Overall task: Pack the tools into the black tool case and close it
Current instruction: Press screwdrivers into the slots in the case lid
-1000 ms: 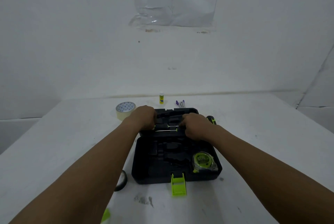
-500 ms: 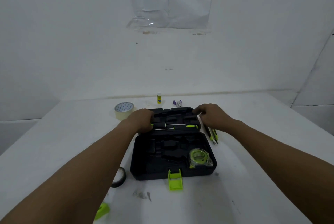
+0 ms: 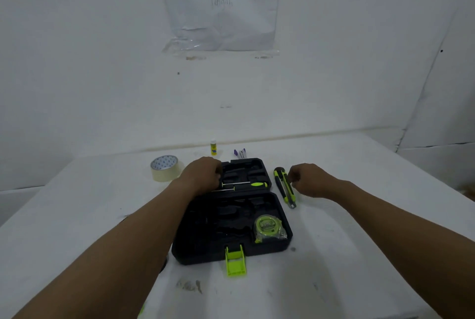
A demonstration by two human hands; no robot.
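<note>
Two hands working: left hand (image 3: 203,176) curling fingers over screwdriver (image 3: 241,185) at far half of open tool case (image 3: 231,215); right hand (image 3: 309,181), fingers curled, reaching utility knife (image 3: 284,186) on counter (image 3: 359,241) right of case, contact unclear. Pinching knife mid-body, keeping it level, seating it into molded slot.

Open tool case (image 3: 205,246) took the table (image 3: 359,254) centre, its lid flat behind. Left hand (image 3: 203,176) blocked the lid's left edge, tape roll (image 3: 164,168) just beyond. Utility knife (image 3: 284,186) lay in the gap between case and right hand (image 3: 309,179). Glue stick (image 3: 213,147) and pens (image 3: 240,153) stood behind the lid. Bare table showed right of the case and in front.
</note>
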